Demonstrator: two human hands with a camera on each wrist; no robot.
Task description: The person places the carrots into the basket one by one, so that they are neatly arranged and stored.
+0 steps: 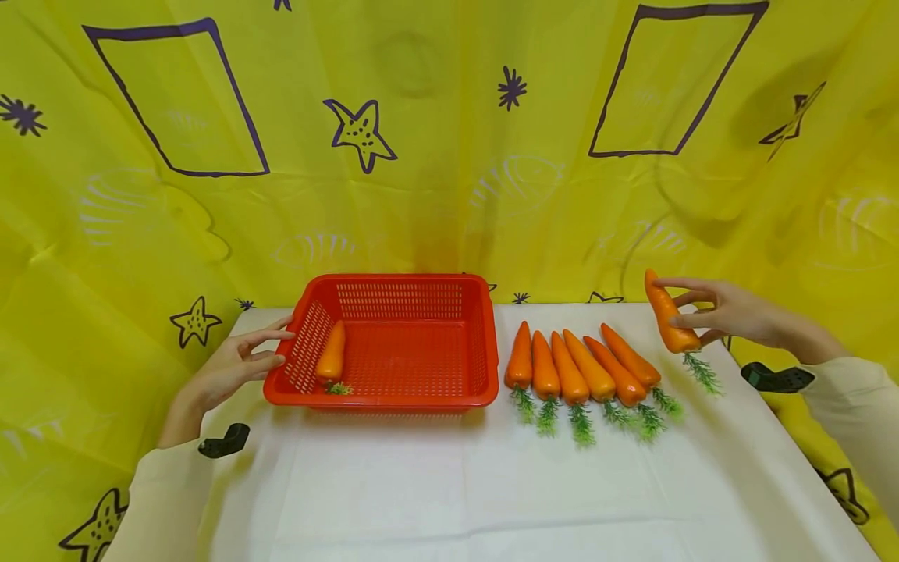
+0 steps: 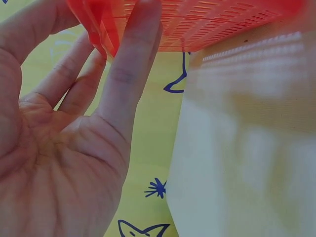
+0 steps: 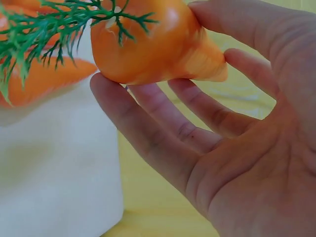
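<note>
Right hand [image 1: 744, 314] is way out to the side, pinching a carrot [image 1: 670, 318] by the table's [image 1: 449, 492] back right corner, tip up and slightly left, greens lower right. Left hand [image 1: 228, 368] grips the red basket's [image 1: 393, 400] left rim.

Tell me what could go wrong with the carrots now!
The right hand holds one carrot in the air with its fingers, so it might slip and fall. The left hand touches one end of the red plastic basket; a push might slide it. The six carrots on the table could roll if bumped.
</note>
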